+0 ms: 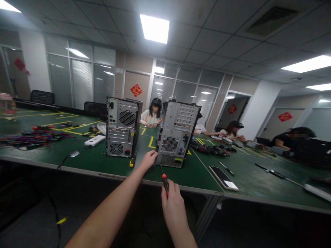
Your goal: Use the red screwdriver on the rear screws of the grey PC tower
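My right hand (172,198) is closed round the handle of a red and black screwdriver (164,181). Its thin shaft points up to the lower left corner of the right computer case (172,134), which stands with its metal back towards me. At that case's lower left edge is my left hand (149,160), its fingers together against the corner; what they grip, if anything, is hidden. Another computer case (120,127) stands upright to the left. A yellow and black screwdriver (132,161) lies between the two cases, near the left one.
Cables (33,138) and a white power strip (95,140) lie on the left of the green table (85,162). A phone (223,178), a thin tool (226,168) and black cables (214,150) are on the right. Several people sit across the table.
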### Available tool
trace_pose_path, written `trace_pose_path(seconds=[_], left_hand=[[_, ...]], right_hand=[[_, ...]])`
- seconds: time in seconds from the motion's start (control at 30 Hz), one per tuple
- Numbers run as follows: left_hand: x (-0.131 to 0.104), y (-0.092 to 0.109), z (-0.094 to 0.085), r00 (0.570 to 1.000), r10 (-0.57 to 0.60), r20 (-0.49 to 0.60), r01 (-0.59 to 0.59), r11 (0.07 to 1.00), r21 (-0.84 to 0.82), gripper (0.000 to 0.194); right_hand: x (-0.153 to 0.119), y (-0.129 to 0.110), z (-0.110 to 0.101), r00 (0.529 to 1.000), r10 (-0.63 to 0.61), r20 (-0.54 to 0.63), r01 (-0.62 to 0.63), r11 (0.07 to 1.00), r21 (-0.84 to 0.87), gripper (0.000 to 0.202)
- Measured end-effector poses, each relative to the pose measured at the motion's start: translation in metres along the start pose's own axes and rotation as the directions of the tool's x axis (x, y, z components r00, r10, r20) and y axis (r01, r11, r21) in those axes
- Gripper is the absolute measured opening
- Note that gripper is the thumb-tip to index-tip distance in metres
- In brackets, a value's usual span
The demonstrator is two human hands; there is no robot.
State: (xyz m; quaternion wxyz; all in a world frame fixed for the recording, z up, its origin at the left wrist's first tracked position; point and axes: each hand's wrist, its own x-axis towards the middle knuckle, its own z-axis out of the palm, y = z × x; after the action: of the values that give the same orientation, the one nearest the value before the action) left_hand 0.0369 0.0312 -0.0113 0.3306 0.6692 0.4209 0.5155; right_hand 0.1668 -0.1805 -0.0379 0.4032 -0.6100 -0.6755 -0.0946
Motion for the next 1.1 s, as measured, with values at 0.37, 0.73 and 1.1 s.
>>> trace_pose_path(seconds=[0.37,0.73,1.1], left_hand=[[0.003,-0.006,0.003,1.000,0.011,-0.004,-0.011,1.000,-0.024,0.031],[0.004,-0.011,0.003,1.000,0.001,-0.004,-0.001,1.000,-0.028,0.032],[0.003,-0.007,0.002,1.000,0.002,-0.007,-0.002,1.000,-0.007,0.033]], right_hand=[[0.003,-0.007,-0.018,1.000,-0.024,0.017,0.025,0.999,-0.031,0.030],[0.002,-0.015,-0.028,0.991,0.012,0.130,-0.007,0.999,-0.042,0.019],[0.000,-0.015,-0.024,0.986,-0.091,0.141,0.107,0.988,-0.109,0.037]])
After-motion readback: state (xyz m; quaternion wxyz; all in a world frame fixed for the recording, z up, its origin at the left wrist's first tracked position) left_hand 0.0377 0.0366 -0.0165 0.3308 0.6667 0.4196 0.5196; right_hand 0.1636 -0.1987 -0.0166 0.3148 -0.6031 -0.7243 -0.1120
